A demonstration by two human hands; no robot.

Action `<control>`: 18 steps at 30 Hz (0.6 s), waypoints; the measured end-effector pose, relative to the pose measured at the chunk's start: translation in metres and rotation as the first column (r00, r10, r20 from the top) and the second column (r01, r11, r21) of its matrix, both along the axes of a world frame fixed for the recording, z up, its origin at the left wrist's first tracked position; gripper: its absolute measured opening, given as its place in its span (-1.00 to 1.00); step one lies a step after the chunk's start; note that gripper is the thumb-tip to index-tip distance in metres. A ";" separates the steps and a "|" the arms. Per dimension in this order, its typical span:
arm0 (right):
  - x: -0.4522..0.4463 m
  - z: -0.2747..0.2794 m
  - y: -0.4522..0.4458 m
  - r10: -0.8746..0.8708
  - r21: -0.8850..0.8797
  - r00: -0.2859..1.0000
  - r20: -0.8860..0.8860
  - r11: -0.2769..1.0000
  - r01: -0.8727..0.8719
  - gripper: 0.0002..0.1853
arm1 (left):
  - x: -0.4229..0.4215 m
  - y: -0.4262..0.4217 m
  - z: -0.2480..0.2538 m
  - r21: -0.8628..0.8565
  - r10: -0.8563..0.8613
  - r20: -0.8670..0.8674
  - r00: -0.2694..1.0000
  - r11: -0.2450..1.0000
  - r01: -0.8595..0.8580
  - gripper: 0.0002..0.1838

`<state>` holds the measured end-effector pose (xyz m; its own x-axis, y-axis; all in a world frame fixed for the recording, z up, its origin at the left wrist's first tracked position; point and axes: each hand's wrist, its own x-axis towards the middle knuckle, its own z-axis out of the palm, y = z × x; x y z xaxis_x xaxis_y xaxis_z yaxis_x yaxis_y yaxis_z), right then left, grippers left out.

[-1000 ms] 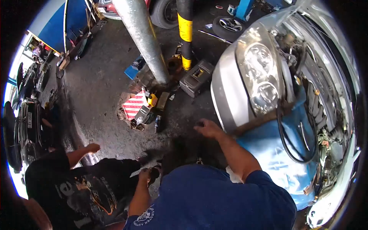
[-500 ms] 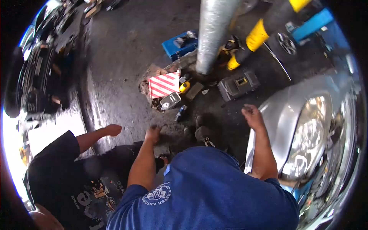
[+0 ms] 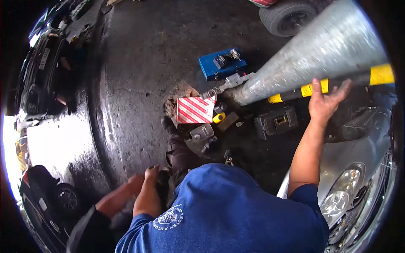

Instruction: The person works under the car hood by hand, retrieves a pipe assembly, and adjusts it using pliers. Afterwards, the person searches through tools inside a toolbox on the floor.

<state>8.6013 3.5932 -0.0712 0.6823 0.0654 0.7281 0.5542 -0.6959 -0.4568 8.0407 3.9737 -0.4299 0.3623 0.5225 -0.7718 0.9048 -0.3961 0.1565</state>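
Observation:
My right hand [image 3: 326, 102] is raised with its fingers spread and holds nothing. In view it overlaps the yellow-and-black striped bar [image 3: 382, 75] beside the large metal pillar [image 3: 312, 50]; whether it touches either, I cannot tell. Low on the left, my left hand [image 3: 152, 170] hangs close to a co-worker's forearm [image 3: 120, 195]. Its fingers are too unclear to make out. Ahead on the floor lie a red-and-white striped box [image 3: 195, 110], a small yellow object [image 3: 219, 117] and a grey container [image 3: 201, 133].
A black tool case [image 3: 263, 127] lies right of the pillar's foot. Beyond the striped box stands a blue metal case [image 3: 207, 68] with tools on top. A silver car's headlight [image 3: 344, 187] is at my right. Other cars stand at the left, and a wheel [image 3: 270, 19] shows far ahead.
My right hand has risen forward and right, its fingers now spread. My left hand has dropped back leftward. The view has turned, and the co-worker has shifted lower, nearer my left hand.

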 end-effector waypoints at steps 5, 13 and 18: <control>0.057 -0.021 0.067 -0.652 -0.016 0.753 0.094 0.755 0.656 0.40 | 0.007 0.098 -0.027 -0.012 -0.074 -0.020 0.997 0.997 0.074 -0.60; 0.069 -0.014 0.098 -0.850 0.151 0.523 0.065 0.526 0.837 0.38 | 0.188 0.349 0.086 -0.287 0.806 0.304 0.508 0.586 -0.758 -0.75; 0.078 -0.023 0.121 -0.856 0.357 0.515 -0.051 0.466 0.810 0.28 | 0.298 0.458 0.117 -0.454 0.764 0.317 0.561 0.642 -0.618 -0.76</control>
